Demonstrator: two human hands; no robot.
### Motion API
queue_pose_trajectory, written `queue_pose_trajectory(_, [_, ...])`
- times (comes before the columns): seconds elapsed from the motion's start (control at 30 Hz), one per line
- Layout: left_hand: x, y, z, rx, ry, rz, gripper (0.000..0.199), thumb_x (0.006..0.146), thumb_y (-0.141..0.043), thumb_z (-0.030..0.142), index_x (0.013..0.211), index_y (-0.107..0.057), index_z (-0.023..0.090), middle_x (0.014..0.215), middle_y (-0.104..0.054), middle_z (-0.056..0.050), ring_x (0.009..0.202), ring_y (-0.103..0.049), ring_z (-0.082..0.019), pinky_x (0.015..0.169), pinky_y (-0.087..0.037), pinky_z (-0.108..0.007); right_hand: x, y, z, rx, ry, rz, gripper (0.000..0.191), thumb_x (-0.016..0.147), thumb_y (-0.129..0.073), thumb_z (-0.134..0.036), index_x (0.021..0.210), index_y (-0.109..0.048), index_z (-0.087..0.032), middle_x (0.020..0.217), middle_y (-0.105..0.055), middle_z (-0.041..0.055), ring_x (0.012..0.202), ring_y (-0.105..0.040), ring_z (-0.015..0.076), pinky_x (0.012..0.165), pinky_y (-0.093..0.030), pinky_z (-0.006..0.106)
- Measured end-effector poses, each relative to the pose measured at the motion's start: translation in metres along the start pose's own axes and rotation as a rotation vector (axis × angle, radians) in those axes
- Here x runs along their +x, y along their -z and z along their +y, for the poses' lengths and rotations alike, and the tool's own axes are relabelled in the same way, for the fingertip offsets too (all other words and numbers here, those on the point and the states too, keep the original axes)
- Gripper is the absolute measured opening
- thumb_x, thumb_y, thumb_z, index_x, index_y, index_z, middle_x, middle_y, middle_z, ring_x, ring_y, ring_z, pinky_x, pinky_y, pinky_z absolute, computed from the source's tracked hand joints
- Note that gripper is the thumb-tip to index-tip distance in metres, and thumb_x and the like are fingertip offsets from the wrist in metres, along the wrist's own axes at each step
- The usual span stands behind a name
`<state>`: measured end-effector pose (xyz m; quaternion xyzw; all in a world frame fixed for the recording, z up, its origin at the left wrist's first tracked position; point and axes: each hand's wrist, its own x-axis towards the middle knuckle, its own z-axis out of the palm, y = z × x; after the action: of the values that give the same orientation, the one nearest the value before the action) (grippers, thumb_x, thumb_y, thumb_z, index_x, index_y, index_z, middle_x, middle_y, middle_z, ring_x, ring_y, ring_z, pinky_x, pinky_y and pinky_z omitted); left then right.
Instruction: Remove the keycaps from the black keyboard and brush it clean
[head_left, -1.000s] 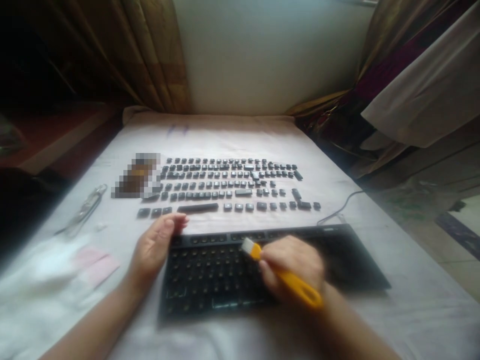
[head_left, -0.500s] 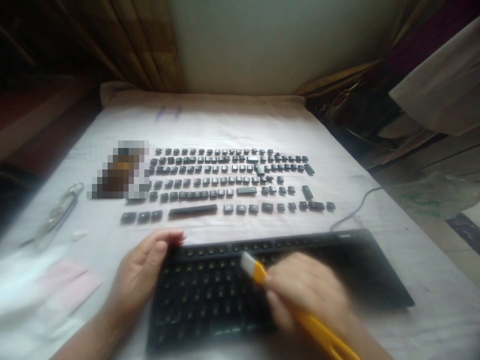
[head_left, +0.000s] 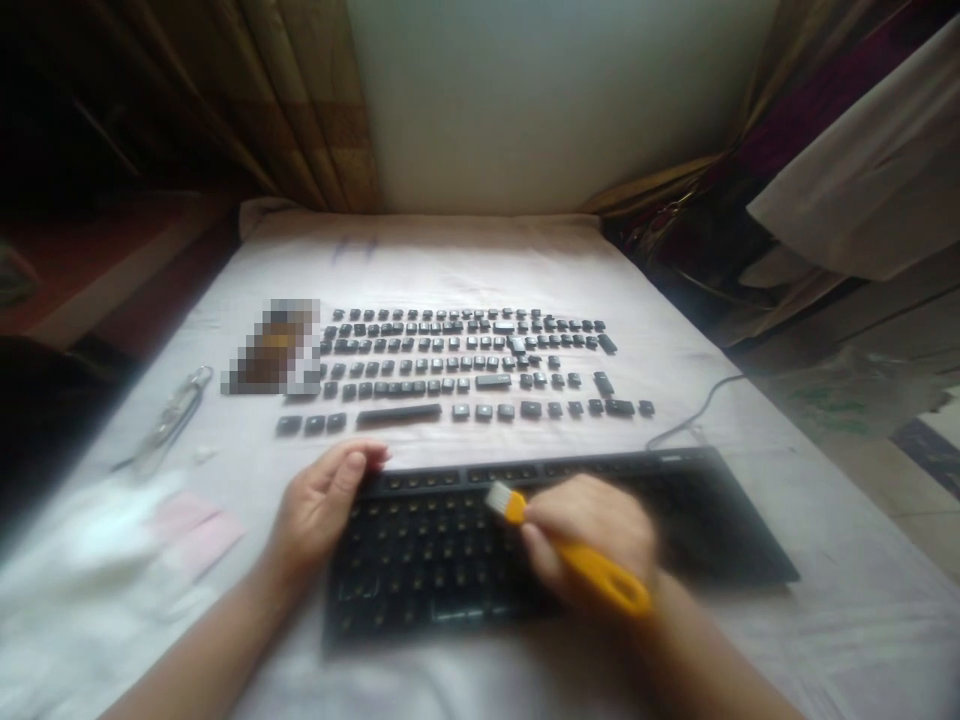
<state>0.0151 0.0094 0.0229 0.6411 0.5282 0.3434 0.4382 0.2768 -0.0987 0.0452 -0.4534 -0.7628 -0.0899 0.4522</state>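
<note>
A black keyboard [head_left: 750, 545], stripped of its keycaps over the part I can see, lies on the light cloth before me. My left hand [head_left: 319, 505] is closed around its upper left corner, fingers over the far edge. In my right hand [head_left: 600, 520] is a brush with a yellow handle [head_left: 604, 578]. Its pale bristles [head_left: 496, 497] are over the key sockets near the upper middle, though blur hides whether they touch. Behind the keyboard, loose black keycaps lie in rows, with a long space bar [head_left: 399, 415] in the nearest row.
A pixelated item [head_left: 274, 350] lies left of the rows. Near the left edge are a clear slender object [head_left: 176, 410], white crumpled material [head_left: 97, 540] and a pink piece [head_left: 196, 532]. The keyboard's cable [head_left: 697, 412] runs off to the right. Hanging cloth [head_left: 862, 190] is at upper right.
The view has shifted slightly, so the keyboard sits a little higher in it. My right hand and brush have moved slightly toward the keyboard's far edge; my left hand keeps its hold.
</note>
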Motion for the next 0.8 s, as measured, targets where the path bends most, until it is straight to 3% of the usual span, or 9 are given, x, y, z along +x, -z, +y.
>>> queue_pose_trajectory(0.8, [0.005,-0.004,-0.005,0.038,-0.146,-0.042,0.060,0.088,-0.048,0.073,0.086,-0.075,0.019,0.086,-0.078,-0.008,0.084,-0.072,-0.025,0.080,-0.057,-0.036,-0.001,-0.010,-0.006,-0.061,-0.037,0.082,0.019,0.092,-0.060,-0.015,0.074,-0.061,-0.021,0.061,-0.072,-0.0008,0.050,-0.068,0.0128,0.056,-0.054,0.024])
